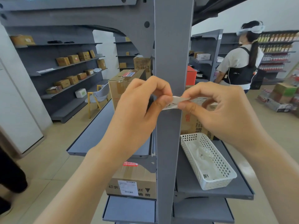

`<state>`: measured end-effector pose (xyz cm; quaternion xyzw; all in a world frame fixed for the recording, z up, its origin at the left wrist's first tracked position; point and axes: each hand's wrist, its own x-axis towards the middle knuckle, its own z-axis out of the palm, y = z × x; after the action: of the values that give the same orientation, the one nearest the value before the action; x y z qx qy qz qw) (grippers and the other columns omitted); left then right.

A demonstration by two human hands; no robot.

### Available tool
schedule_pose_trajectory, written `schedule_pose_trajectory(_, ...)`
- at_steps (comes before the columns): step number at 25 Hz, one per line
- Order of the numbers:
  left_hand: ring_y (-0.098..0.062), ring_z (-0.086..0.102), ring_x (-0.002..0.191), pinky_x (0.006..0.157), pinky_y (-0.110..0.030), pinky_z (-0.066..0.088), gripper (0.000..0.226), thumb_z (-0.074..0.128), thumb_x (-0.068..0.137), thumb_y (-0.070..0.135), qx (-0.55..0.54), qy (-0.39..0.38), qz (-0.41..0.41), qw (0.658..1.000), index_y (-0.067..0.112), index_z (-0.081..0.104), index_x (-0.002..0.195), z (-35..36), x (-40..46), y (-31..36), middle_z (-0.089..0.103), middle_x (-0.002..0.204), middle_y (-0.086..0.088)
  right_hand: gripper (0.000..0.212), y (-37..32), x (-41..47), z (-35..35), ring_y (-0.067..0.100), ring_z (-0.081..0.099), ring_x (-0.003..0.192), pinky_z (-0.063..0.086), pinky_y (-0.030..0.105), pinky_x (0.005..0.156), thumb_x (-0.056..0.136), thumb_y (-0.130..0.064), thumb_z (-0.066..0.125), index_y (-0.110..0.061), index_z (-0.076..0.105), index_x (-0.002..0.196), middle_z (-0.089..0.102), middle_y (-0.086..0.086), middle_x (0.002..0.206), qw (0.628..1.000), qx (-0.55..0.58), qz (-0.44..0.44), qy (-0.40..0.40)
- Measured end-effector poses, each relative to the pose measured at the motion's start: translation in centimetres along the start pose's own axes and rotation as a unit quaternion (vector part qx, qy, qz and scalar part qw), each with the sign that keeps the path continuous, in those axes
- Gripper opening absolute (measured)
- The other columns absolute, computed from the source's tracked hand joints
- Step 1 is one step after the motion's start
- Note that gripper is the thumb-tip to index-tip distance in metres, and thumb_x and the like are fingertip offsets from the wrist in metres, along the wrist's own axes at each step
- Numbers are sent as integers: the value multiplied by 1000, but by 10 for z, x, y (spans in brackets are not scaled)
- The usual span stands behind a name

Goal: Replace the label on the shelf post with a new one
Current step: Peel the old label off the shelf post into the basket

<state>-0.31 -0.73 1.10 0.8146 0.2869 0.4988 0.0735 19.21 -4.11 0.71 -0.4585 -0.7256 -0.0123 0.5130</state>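
Label, a small white strip with faint dark marks and a slightly curled edge, held in front of the grey shelf post at mid-height. Left hand pinches its left end between thumb and forefinger; right hand pinches the right end likewise, the remaining fingers of both curled loosely. Whether the strip touches the post cannot be told. Right of the post, a white perforated basket holding pale slips rests on a grey shelf, a printed cardboard box behind it. Left of the post, taped cartons stand on the shelves. Behind, grey wall shelving with small boxes, a chair, pale floor tiles, and a second person wearing a headset beside stocked bottle racks.
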Motion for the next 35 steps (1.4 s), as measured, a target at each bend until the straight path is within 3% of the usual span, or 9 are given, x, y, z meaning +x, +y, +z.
schedule_pose_trajectory(3, -14, 69, 101, 85, -34, 57, 14, 59, 99, 23, -94, -4, -27, 995, 34, 54, 107, -1, -6, 3, 68, 95, 14, 5, -4, -3, 1, 32, 70, 73, 52, 46, 65, 89, -30, 76, -30, 74, 94, 77, -16, 88, 999, 41, 15, 15)
schedule_pose_trajectory(7, -8, 69, 100, 91, -25, 55, 60, 73, 90, 22, -133, -20, -85, 987, 40, 41, 138, 11, -23, 5, 66, 111, 18, 22, -1, -4, 8, 15, 72, 79, 54, 42, 70, 90, -25, 76, -30, 71, 111, 79, -10, 87, 996, 70, 48, 1)
schedule_pose_trajectory(11, -21, 75, 86, 81, -33, 60, 78, 80, 84, 14, -207, 22, -176, 962, 46, 37, 141, 29, -50, 0, 63, 122, 15, 48, 5, -22, 18, 10, 65, 65, 54, 32, 69, 89, -22, 76, -35, 52, 128, 78, -8, 80, 989, 108, 97, -42)
schedule_pose_trajectory(15, -22, 76, 75, 70, -29, 59, 51, 77, 85, 7, -264, 30, -268, 926, 37, 49, 115, 43, -75, -12, 75, 98, 0, 21, 19, -47, 29, 12, 66, 71, 55, 43, 71, 93, -19, 70, -31, 55, 101, 73, -8, 78, 981, 123, 127, -77)
schedule_pose_trajectory(19, -16, 75, 83, 80, -33, 61, 24, 75, 88, 12, -201, -16, -250, 947, 31, 68, 100, 55, -84, -29, 77, 90, 1, 20, 35, -65, 41, 7, 68, 92, 55, 35, 80, 97, -19, 64, -38, 73, 100, 76, -17, 96, 985, 75, 131, -87)
schedule_pose_trajectory(22, -11, 75, 82, 83, -22, 58, 34, 80, 82, 12, -172, -44, -228, 957, 25, 76, 113, 57, -84, -29, 79, 88, 4, 25, 40, -71, 38, 5, 68, 98, 57, 28, 81, 95, -23, 67, -37, 74, 116, 75, -18, 107, 981, 71, 145, -103)
schedule_pose_trajectory(26, -3, 73, 79, 81, -18, 58, 41, 84, 78, 14, -133, -22, -226, 965, 25, 74, 116, 59, -88, -23, 77, 88, 16, 45, 43, -79, 33, 9, 65, 88, 52, 24, 75, 84, -33, 79, -33, 70, 128, 69, -18, 97, 982, 35, 131, -134)
schedule_pose_trajectory(30, -9, 71, 76, 74, -24, 58, 22, 77, 86, 17, -89, -1, -212, 973, 28, 79, 105, 63, -95, -10, 75, 84, 10, 27, 46, -82, 34, 9, 63, 78, 55, 34, 74, 90, -35, 72, -35, 76, 117, 71, -10, 92, 988, -31, 84, -128)
schedule_pose_trajectory(35, 0, 69, 74, 68, -11, 52, 12, 74, 89, 26, -68, 3, -260, 963, 36, 77, 94, 64, -100, -1, 74, 87, 16, 11, 43, -85, 39, 8, 57, 85, 53, 34, 77, 92, -39, 69, -38, 78, 98, 60, -8, 103, 984, -28, 118, -131)
